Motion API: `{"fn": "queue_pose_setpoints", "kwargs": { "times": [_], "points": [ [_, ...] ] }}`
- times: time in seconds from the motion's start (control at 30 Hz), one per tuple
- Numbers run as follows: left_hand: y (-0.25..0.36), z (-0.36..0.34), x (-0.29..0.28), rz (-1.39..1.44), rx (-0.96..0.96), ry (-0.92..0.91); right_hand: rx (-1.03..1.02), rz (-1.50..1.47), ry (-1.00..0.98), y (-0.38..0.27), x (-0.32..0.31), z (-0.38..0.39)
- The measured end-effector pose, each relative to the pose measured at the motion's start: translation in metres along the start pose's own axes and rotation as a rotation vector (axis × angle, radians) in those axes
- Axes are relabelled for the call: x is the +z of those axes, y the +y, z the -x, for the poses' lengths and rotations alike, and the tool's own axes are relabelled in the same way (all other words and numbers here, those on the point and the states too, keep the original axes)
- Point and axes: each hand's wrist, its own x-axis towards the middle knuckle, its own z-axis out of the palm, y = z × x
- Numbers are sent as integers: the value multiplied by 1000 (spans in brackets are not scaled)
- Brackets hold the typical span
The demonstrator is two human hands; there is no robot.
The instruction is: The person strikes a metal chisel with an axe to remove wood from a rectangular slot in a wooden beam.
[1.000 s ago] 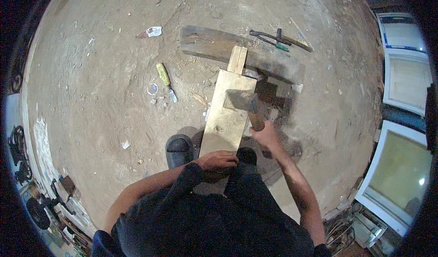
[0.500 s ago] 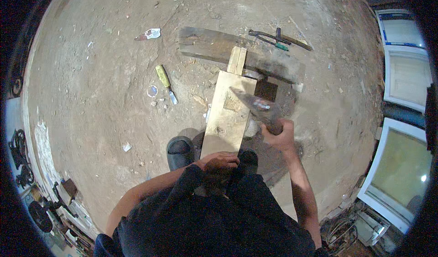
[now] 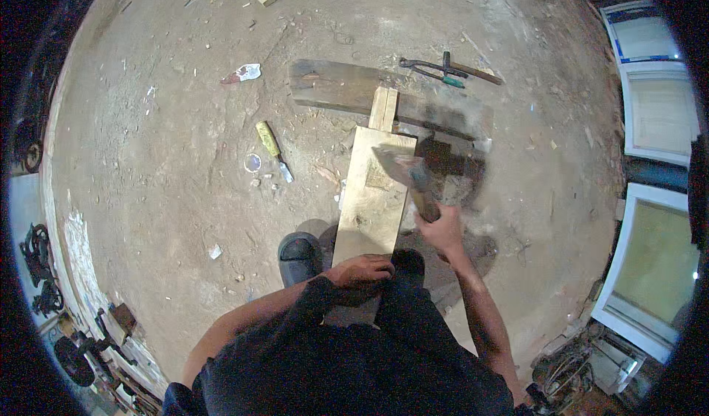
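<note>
A pale wooden beam (image 3: 362, 220) stretches away from between my legs, with a narrower tongue (image 3: 383, 109) at its far end. A roughly cut, darker patch (image 3: 382, 174) shows on its upper face. My left hand (image 3: 362, 270) lies over the beam's near end, fingers curled round its edge, pressing or gripping it. In my right hand (image 3: 442, 231) is the handle of what looks like a hatchet (image 3: 408, 171), its head smeared by motion. The hatchet's broad head lies over the beam's right side, close to the rough patch; contact cannot be made out.
An old weathered plank (image 3: 332, 87) lies under the tongue. Beyond it are pincers (image 3: 428, 73) and a wooden-handled hammer (image 3: 473, 72). A yellow-handled chisel (image 3: 269, 141) and a round disc (image 3: 252, 163) lie to the left. White-framed windows (image 3: 642, 268) lean at the right.
The hatchet and my right hand have shifted slightly left and turned, the handle now pointing more toward me. My left hand stays on the beam. The whole view has shifted slightly.
</note>
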Motion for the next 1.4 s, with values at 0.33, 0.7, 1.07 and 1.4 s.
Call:
{"fn": "queue_pose_setpoints", "kwargs": {
  "times": [0.33,0.7,1.07,1.4],
  "points": [
    [8,-1,-13,56,150,114,-218,35,245,31,18,0],
    [13,-3,-15,-165,98,45,-33,-1,49,17,5,7],
    [4,-1,-6,-95,103,-12,167,180,-161,23,21,9],
    [-13,12,15,86,68,80,-52,82,-74,5,-19,3]
  ]
}}
